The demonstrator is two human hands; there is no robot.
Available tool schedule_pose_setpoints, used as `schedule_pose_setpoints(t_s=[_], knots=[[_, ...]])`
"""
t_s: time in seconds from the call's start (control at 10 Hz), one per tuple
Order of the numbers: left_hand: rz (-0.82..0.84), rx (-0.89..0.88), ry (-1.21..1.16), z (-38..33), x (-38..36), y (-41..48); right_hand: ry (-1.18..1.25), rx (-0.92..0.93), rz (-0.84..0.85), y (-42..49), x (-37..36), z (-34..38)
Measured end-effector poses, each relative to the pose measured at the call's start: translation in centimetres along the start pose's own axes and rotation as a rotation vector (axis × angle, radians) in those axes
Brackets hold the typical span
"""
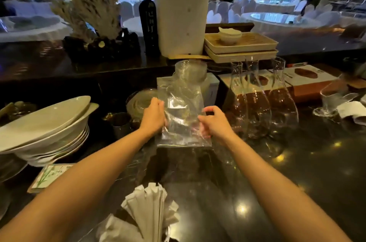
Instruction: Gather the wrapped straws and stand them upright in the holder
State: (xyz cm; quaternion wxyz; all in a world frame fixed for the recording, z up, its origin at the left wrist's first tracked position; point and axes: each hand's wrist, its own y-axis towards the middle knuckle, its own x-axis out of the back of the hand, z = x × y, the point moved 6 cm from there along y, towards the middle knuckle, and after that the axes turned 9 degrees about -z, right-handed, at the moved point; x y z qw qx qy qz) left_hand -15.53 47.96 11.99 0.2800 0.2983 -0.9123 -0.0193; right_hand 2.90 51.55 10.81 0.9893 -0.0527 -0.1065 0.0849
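The dark tabletop [297, 172] runs under everything, and I take the clear plastic bag [183, 114] at its middle as my mark; left of the bag sits a stack of pale bowls [45, 122]; right of it stand empty glass carafes [263, 103]; behind it, a white pillar [181, 7] with cream trays [241, 47] beside it; nearest me, well short of the bag, the wrapped straws [147, 208] already stand fanned upright in the holder [166, 231], of which I see only a bit of clear rim at the bottom edge. So I judge the standing-up step largely done, and what I have in hand looks like the emptied bag the straws came in, though whether any straw is left inside I cannot tell through the glare; the next move calls for checking the bag, and then setting it clear of the carafes. My left hand [153, 116] pinches the bag's left edge, fingers curled nearly closed on the film; my right hand [214, 121] pinches the right edge between thumb and forefinger, the other fingers loosely bent; both grips hold the bag up off the tabletop and nothing else.
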Motion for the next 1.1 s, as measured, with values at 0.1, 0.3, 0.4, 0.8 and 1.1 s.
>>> schedule_pose_setpoints(t_s=[0.1, 0.3, 0.4, 0.8, 1.1], knots=[[0.059, 0.058, 0.048, 4.2, -1.1, -0.9, -0.141, 0.117, -0.043, 1.0, -1.6, -2.5], [0.202, 0.181, 0.108, 10.8, -4.0, -4.3, -0.537, 0.186, 0.033, 1.5, -3.8, -9.6], [0.334, -0.031, 0.413, 12.2, -6.1, -5.7, -0.779, 0.208, 0.117, 1.5, -4.1, -11.7], [0.694, -0.487, 0.961, 13.8, -5.7, -7.8, -1.268, 0.425, 0.168, -1.2, -4.8, -12.8], [0.809, -0.382, 1.089, 13.9, -2.8, -8.4, -1.363, 0.275, 0.357, -1.8, -4.4, -13.2]])
